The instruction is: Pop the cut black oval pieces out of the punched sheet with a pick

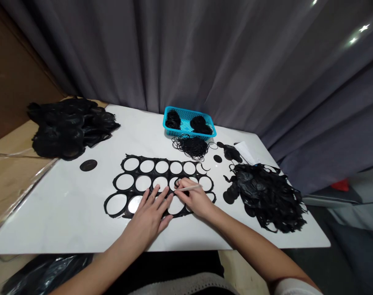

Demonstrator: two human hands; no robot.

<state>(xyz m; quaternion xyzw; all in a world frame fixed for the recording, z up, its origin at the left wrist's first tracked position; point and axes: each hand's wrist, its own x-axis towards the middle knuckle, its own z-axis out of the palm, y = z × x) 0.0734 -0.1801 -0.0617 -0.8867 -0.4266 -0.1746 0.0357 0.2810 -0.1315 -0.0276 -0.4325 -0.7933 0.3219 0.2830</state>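
A black rubber-like sheet [139,173] with rows of large round holes lies flat on the white table. My left hand [151,211] rests on its near middle part, palm down with fingers spread. Close beside it, my right hand [194,198] grips a thin pale pen-like stick [189,187], held nearly level over the middle row. A dark curved strip shows at that hand's fingertips, inside one hole; whether it is attached to the sheet I cannot tell. My hands cover some holes in the nearest row.
A blue basket [188,110] holds bundles of thin black rings, with a loose ring pile [192,146] before it. Black sheets [72,129] are stacked left; black scraps [266,196] are heaped right. A black disc [88,165] and white paper [246,153] lie on the table [66,217].
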